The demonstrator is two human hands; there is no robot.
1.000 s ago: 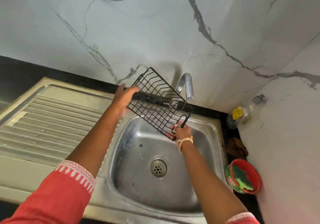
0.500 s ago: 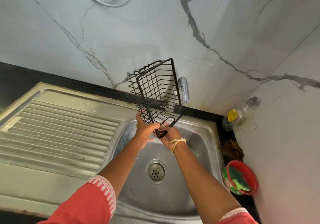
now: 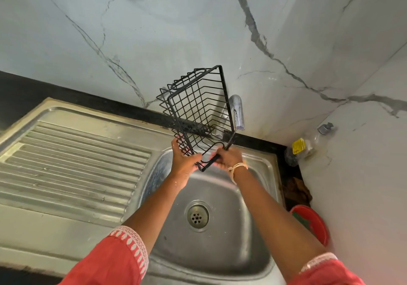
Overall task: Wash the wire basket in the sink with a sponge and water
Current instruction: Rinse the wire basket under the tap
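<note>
Two red sleeves (image 3: pixel 119 260) reach over the steel sink (image 3: pixel 259 198), its drain (image 3: pixel 197 216) in the basin's middle. The left hand (image 3: pixel 184 162) and right hand (image 3: pixel 228 159), side by side, each grip the lower end of the black wire basket (image 3: pixel 198 108), held on end above the basin's far edge, just before the tap (image 3: pixel 237 112). A red tub (image 3: pixel 315 223) stands beside the sink's right edge.

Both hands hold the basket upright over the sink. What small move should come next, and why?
Probably lower the wire basket under the tap: left hand and right hand grip its bottom end above the sink, and no water visibly runs.
</note>
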